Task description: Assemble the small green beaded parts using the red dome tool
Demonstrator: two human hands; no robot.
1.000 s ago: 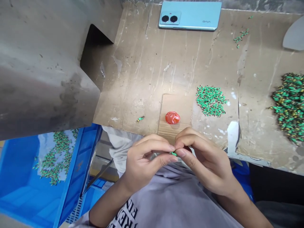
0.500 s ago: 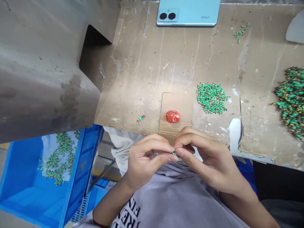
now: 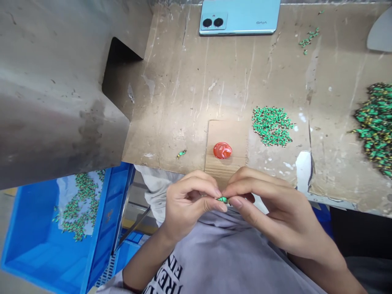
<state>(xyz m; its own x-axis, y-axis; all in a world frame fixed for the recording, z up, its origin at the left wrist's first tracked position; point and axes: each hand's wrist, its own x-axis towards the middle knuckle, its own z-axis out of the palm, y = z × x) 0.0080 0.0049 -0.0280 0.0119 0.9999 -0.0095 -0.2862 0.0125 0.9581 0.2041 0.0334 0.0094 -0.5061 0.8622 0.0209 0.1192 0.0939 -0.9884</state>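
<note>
My left hand (image 3: pixel 186 204) and my right hand (image 3: pixel 269 208) meet fingertip to fingertip just below the table's front edge, over my lap. Both pinch one small green part (image 3: pixel 222 199) between thumb and forefinger. A red round cap (image 3: pixel 222 150) lies on the cardboard table top (image 3: pixel 196 94) just beyond my fingers. To its right sits a small heap of green parts (image 3: pixel 271 126). A bigger heap of green parts (image 3: pixel 377 126) lies at the right edge. One stray green part (image 3: pixel 181 153) lies left of the cap.
A light blue phone (image 3: pixel 239 17) lies face down at the table's far edge. A blue crate (image 3: pixel 45 241) holding several green parts (image 3: pixel 78 202) stands low on the left. A grey metal chute (image 3: pixel 55 81) fills the upper left. A few green bits (image 3: pixel 308 38) lie at the far right.
My hands have stayed together on the green part, the fingers shifting slightly. The view has drifted a little; nothing on the table moved.
</note>
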